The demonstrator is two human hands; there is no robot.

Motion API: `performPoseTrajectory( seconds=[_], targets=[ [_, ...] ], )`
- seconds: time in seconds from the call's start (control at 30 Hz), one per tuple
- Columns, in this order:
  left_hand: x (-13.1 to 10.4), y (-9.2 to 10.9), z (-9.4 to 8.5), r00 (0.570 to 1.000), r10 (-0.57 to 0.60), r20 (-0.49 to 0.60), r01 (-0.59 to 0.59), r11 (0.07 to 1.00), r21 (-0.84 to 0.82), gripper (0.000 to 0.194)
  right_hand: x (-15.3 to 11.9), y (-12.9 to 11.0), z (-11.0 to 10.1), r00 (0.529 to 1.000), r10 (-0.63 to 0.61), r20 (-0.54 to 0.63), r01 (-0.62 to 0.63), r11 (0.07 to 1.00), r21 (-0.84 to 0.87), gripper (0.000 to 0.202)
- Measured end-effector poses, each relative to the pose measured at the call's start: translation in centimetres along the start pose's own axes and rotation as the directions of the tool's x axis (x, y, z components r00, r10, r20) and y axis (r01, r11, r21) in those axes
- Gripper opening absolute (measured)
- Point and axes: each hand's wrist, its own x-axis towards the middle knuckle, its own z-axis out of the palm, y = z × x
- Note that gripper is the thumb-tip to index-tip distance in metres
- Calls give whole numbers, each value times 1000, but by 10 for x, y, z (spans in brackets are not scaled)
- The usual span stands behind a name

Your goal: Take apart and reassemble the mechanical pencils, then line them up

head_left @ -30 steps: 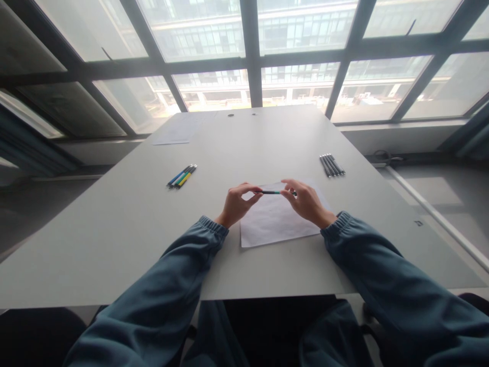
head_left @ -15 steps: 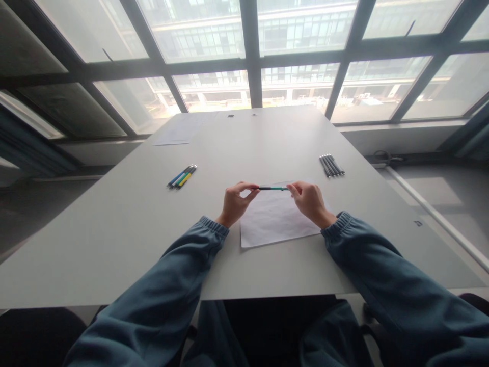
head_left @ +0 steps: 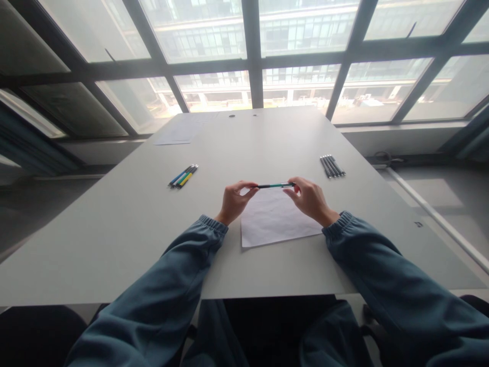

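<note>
A pen (head_left: 273, 185) with a black end and a green middle lies level between my two hands, above a white sheet of paper (head_left: 273, 219). Its left, black end is pinched by my left hand (head_left: 236, 200). My right hand (head_left: 308, 198) grips the right end, near the clip, between thumb and fingers. On the left of the table lies a group of coloured pens (head_left: 183, 177), blue, green and yellow among them. Several black pens (head_left: 332, 166) lie side by side on the right.
More paper (head_left: 173, 134) lies at the far left of the white table (head_left: 133, 234). Two small dark round items, one (head_left: 232, 116) larger, are near the far edge. Large windows stand behind, and a white pipe (head_left: 439, 216) runs along the floor at right.
The right end of the pen has risen slightly, and my right thumb now sits lower, apart from the fingers. My left hand has barely moved.
</note>
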Motion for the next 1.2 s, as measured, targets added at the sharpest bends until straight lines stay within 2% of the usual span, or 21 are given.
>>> performPoseTrajectory(
  seconds=[0.17,0.37,0.57,0.8,0.93,1.07,1.2],
  targets=[
    [-1,-3,2,1000,-19,5,19,999,-27,25,0,1,-1,999,41,4,-41,997,-72,19],
    [-2,-6,2,998,-64,7,64,995,-74,26,0,2,-2,1000,17,-3,-17,999,-48,19],
    [-1,-10,2,999,-50,8,50,995,-87,25,0,5,-3,999,-37,-16,38,999,3,27],
    [0,-5,3,999,-35,-7,34,994,-103,25,0,4,-1,999,-50,-6,51,998,30,37],
    [1,-2,3,999,-36,24,39,990,-134,48,0,3,-2,999,-50,-18,51,998,48,37],
    [1,-3,2,997,-77,33,79,995,-54,45,0,3,0,998,-56,-32,58,997,59,36],
    [0,-5,1,991,-121,49,122,992,-11,64,-1,4,1,997,-69,-35,72,995,66,34]
  ],
)
